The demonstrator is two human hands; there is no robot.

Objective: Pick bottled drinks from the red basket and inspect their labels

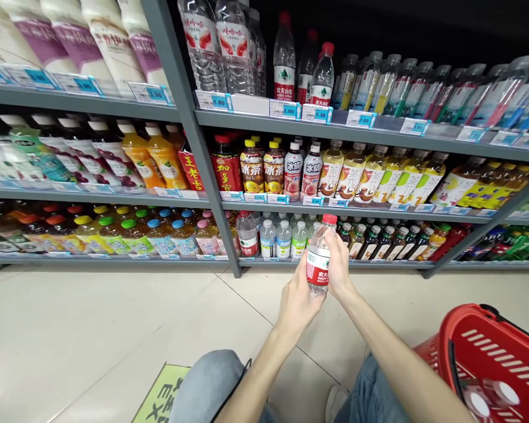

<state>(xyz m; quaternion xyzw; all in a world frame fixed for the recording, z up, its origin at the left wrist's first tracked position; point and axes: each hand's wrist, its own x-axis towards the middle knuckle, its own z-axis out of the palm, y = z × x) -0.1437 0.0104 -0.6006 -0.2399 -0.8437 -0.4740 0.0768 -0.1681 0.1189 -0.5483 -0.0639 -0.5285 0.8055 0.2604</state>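
Observation:
Between both hands, in front of the bottom shelf, I hold a clear water bottle [318,269] with a red cap and a red-and-white label. It is nearly upright, leaning a little. My left hand [296,298] wraps round its lower left side. My right hand [340,264] grips its upper right side, fingers near the shoulder below the cap. Part of the label is hidden by the right hand. Behind the bottle stand drinks with white caps [283,238] on the bottom shelf.
A red shopping basket [445,338] stands on the floor at my right, with white-topped containers [478,404] inside. Shelves of bottled drinks span the view, divided by a grey upright [211,176]. A yellow-green floor sign [161,393] lies left of my knee [211,382].

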